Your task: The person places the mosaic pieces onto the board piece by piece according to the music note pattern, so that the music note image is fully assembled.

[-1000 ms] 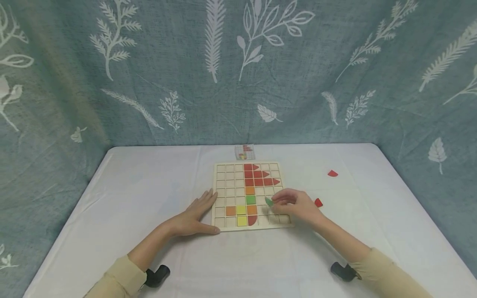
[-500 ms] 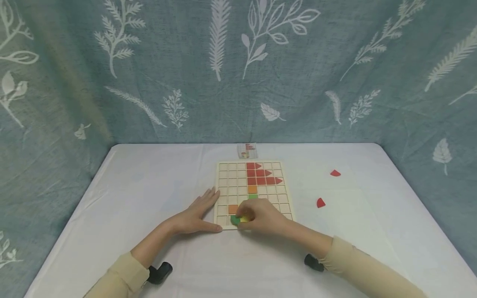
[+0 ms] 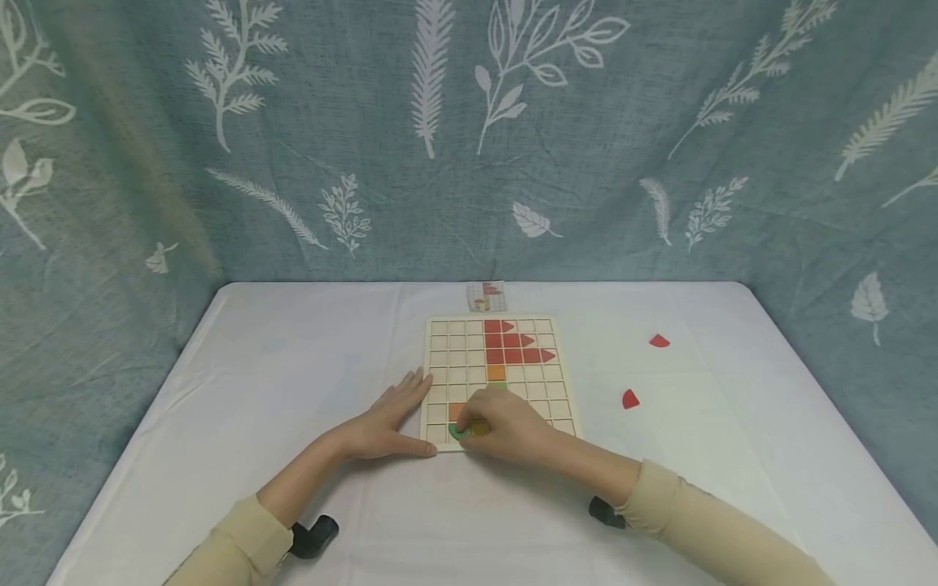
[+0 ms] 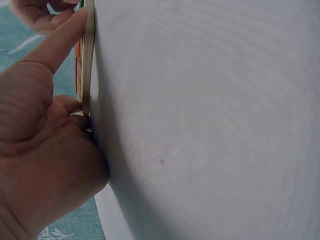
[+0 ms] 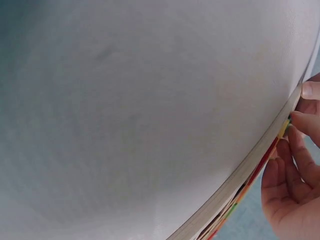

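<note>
My right hand [image 3: 509, 423] pinches a small green piece with a rounded edge [image 3: 455, 431] at a bottom-row cell of the wooden grid board [image 3: 440, 374]. Just right of that piece lies a yellow tile [image 3: 479, 429], partly under my fingers; an orange tile [image 3: 456, 411] sits above. Fingers spread, my left hand [image 3: 377, 427] rests at the board's left edge, its thumb at the near corner. Red pieces [image 3: 506, 356] fill cells in the upper rows, with an orange square [image 3: 497, 372] below them. My right hand hides several cells.
Two loose red wedge pieces, one nearer [image 3: 630, 399] and one farther [image 3: 659, 340], lie on the white table right of the board. A small pattern card [image 3: 487, 297] lies behind the board. A patterned curtain [image 3: 352, 106] borders the table's back.
My right hand has moved left and nearer with the green piece, from above the board's right half to the bottom row. My left hand has stayed at the board's edge.
</note>
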A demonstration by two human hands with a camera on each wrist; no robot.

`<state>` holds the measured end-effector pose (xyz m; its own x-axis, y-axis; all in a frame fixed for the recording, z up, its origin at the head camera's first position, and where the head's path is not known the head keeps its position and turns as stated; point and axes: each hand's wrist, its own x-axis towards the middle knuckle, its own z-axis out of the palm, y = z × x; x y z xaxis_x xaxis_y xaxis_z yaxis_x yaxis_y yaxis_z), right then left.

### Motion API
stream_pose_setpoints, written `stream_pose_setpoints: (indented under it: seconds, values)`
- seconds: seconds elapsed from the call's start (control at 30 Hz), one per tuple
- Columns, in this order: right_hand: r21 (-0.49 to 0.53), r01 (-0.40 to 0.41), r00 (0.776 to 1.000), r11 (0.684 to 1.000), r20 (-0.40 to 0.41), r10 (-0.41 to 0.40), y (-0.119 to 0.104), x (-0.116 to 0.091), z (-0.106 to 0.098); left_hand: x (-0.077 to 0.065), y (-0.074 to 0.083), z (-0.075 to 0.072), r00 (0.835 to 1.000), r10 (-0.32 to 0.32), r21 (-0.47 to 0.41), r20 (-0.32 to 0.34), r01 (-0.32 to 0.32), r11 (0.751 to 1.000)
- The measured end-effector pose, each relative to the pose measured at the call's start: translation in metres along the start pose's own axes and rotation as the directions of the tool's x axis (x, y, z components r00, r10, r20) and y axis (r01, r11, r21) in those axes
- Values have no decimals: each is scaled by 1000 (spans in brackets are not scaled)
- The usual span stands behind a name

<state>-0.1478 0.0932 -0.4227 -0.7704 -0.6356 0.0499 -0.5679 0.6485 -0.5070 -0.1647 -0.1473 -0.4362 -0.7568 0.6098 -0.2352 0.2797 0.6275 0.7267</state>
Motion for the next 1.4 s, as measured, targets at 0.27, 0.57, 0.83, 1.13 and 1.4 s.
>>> stream_pose_setpoints:
  seconds: [0.27,0.57,0.83,1.13,1.4]
  values:
    - [15,-14,999,1000,-28,15,2,-3,-1,-1,3,0,1000,-7,-1,-3,7,1000]
    - [349,-198,973,916,-45,227,19,-21,-16,1,4,2,1000,-29,8,-13,29,1000]
    - [437,-352,901,828,-84,427,55,-64,-42,5,0,5,998,-62,31,-23,63,998]
    - [165,-394,883,904,-205,423,101,-119,-78,4,0,5,997,-69,26,-28,70,997]
    - [96,-387,896,917,-196,399,122,-140,-86,2,2,5,998,-65,17,-28,66,998]
